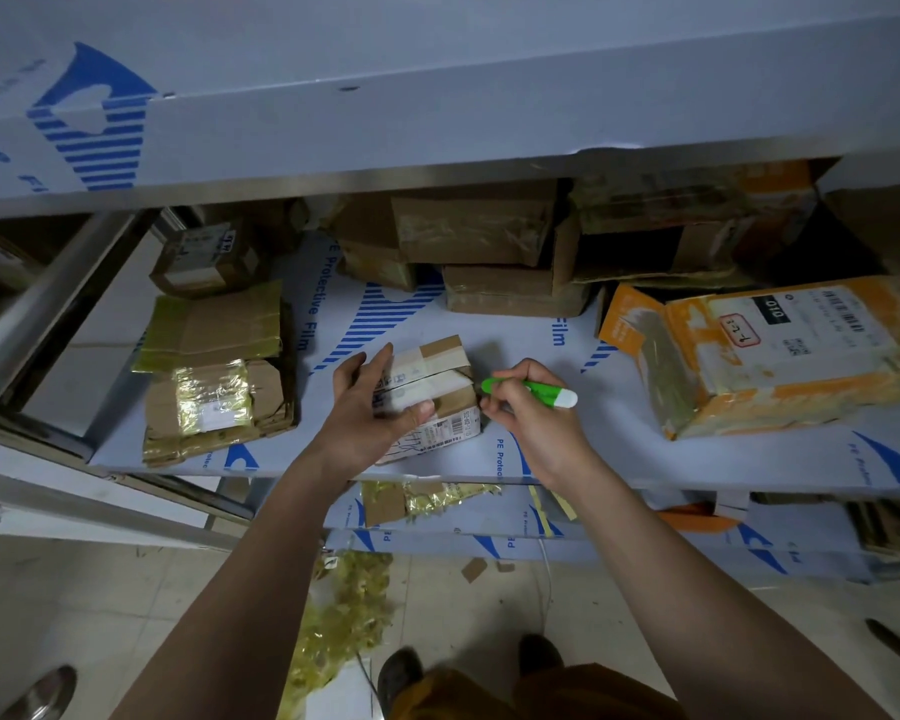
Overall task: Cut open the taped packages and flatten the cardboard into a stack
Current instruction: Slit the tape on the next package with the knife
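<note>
Cardboard, already flattened, sits far left on the shelf [541, 350]: the stack [219, 376], gold tape on it, near-left corner close to the shelf's near edge. A small sealed box [206, 259] sits just beyond it.

Centre: small taped package [430, 394], labels on top and on its near face, standing on the shelf close to the near edge. Left hand [372, 402] grips it from the left, fingers over the top, thumb curled against the near side. Right hand [528, 415] is just right of the package, fingers pinching a green and white cutter [533, 393], green tip aimed at the package's right end. Blade not visible; can't tell if it touches.

Step, as I read it: cutting this package open; the top tape seam looks partly split. Next move likely needs the tip run along the seam, away from the left thumb, left hand pinning the box.

Room: bare shelf right of the package up to the orange package [759, 356]. More boxes [479, 236] crowd the far side. Near edge is tight, so a hard pull could slide the package off. Tape scraps [344, 605] litter the floor below.
</note>
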Motion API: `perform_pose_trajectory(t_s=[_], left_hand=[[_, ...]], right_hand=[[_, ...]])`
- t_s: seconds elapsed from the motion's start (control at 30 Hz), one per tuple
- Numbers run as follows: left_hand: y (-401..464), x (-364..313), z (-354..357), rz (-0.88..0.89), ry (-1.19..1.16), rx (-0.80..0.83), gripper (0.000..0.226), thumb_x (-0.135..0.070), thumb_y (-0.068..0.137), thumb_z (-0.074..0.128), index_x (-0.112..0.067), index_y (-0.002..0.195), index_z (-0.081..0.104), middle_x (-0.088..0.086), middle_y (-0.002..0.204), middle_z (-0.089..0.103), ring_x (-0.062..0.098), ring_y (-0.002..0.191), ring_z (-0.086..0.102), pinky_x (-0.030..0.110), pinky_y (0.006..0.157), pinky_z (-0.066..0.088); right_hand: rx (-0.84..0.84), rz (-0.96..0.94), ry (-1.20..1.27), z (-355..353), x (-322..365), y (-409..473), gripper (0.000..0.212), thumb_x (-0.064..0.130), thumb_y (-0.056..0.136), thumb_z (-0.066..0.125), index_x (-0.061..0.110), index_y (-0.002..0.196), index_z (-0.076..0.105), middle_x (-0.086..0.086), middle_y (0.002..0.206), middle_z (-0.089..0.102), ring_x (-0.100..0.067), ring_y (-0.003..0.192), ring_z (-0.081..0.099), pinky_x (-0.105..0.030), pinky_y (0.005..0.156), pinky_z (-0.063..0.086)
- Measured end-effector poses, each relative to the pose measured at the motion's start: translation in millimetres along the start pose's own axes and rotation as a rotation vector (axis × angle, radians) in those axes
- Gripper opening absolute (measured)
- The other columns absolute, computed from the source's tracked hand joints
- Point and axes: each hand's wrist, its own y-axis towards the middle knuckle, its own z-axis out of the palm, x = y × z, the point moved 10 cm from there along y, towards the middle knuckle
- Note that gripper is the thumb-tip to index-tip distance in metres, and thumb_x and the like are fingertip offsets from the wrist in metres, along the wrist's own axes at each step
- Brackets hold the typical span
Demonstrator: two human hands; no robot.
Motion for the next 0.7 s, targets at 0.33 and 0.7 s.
perform_pose_trajectory(t_s=[0.33,0.7], left_hand=[[0,3,0,-0.002,-0.062,-0.003,0.086,-0.026,0.081,0.078,-0.033,0.151,0.029,-0.010,0.150,0.011,0.008,0.137,0.023,0.015,0.102,0.028],[0,2,0,0.009,-0.075,-0.002,0.085,-0.024,0.082,0.077,-0.032,0.151,0.030,-0.009,0.151,0.012,0.000,0.125,0.023,0.012,0.099,0.027]], right_hand=[[-0.037,-0.048,0.059,11,9,17,0.017,-0.003,0.095,0.056,0.013,0.088,0.058,-0.001,0.078,0.065,-0.009,0.073,0.063,-0.034,0.080,0.057],[-0.088,-0.048,0.089,10,-4,20,0.015,-0.003,0.094,0.057,0.011,0.089,0.060,-0.004,0.074,0.065,-0.012,0.074,0.062,-0.050,0.092,0.050]])
